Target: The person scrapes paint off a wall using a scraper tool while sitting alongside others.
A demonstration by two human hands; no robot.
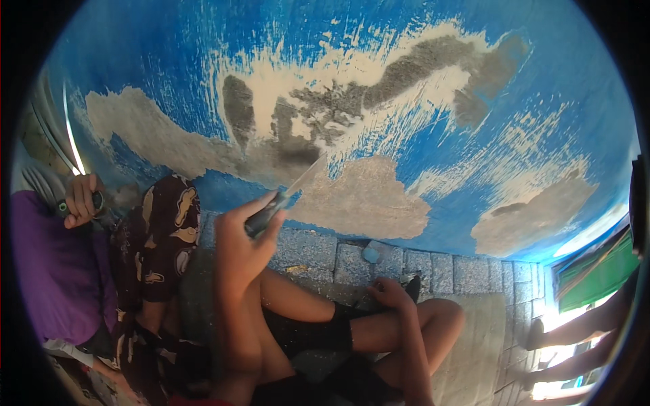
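My left hand (pixel 238 254) grips the dark handle (pixel 261 215) of a hand tool. Its narrow blade (pixel 306 176) slants up to the right, and the tip meets or nearly meets the blue painted wall (pixel 284 28). Around the tip the paint is scraped to whitish streaks, with rough grey patches (pixel 363 198) of bared plaster or cement. Lower down, my right hand (pixel 393 294) rests by my crossed legs with its fingers loosely curled. Whether it holds anything is unclear. A dark object (pixel 414 289), partly hidden, lies just beside it.
At left sits another person in a purple top (pixel 56 264) and patterned trousers (pixel 170 228); their hand (pixel 81 200) holds a dark-handled tool. Grey paving blocks (pixel 310 248) run along the wall's foot, bearing a pale blue flake (pixel 370 255). Someone's bare legs (pixel 584 325) show at right.
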